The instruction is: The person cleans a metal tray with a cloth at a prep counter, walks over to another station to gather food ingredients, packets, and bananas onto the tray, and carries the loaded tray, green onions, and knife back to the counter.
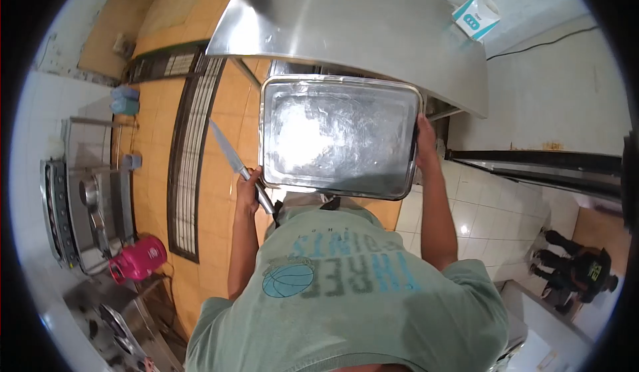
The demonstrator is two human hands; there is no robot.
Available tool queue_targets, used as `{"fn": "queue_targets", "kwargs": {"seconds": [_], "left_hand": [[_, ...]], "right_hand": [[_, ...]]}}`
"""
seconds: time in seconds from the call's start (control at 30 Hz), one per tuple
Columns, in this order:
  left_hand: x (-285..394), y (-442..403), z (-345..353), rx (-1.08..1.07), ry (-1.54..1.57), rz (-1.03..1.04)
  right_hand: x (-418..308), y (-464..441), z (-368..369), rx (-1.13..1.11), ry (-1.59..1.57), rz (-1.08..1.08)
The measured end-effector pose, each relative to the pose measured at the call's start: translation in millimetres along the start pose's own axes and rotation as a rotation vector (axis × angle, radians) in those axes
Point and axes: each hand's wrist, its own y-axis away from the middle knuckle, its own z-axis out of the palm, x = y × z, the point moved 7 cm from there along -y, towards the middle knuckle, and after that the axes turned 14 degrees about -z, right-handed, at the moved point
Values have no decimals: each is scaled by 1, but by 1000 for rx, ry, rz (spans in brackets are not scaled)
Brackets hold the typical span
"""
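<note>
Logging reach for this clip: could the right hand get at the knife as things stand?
Probably not: the right hand is on the right side of the tray, which lies between, and the left hand holds the knife.

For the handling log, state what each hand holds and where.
Left hand: knife, by its handle, perhaps also the tray's near-left corner. Right hand: tray, by its right side.
</note>
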Motion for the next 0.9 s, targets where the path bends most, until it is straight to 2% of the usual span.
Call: {"fn": "queue_targets", "kwargs": {"seconds": [0.07,0.1,0.2,0.23,0.27,0.33,0.37,0.4,0.43,0.47,0.5,0.6,0.63,0.73,0.77,0.9], "left_hand": [[42,-19,2,-44,-78,-6],[56,-22,7,-72,-42,15],[74,-14,43,-164,63,59],[80,-8,50,-191,81,47],[88,-10,56,-216,100,35],[125,-46,67,-291,115,135],[149,-54,84,-297,119,144],[167,-65,99,-302,123,153],[180,-79,112,-400,211,157],[191,-82,124,-673,340,177],[199,-82,134,-952,451,151],[223,-82,154,-1026,340,430],[226,-82,160,-945,355,434],[235,-93,175,-761,348,461],[238,-112,169,-739,311,481],[247,-126,201,-760,378,460]], "right_hand": [[-58,-4,54,-79,-268,86],[-54,-13,49,-190,-172,-22],[-107,1,24,-150,116,-460],[-114,10,18,-188,-85,-485],[-123,15,17,-192,-13,-500],[-145,6,17,-202,132,-526],[-143,-12,15,-198,243,-366],[-157,-22,19,-185,357,-484],[-172,-30,28,-176,474,-615],[-183,-37,34,-184,591,-756],[-173,-42,27,-196,464,-766],[-153,-44,15,-176,473,-777],[-142,-48,9,-147,483,-628],[-118,-70,-3,-106,-78,-191],[-122,-82,-4,-93,223,-308],[-107,-131,-24,-241,-322,27]]}}
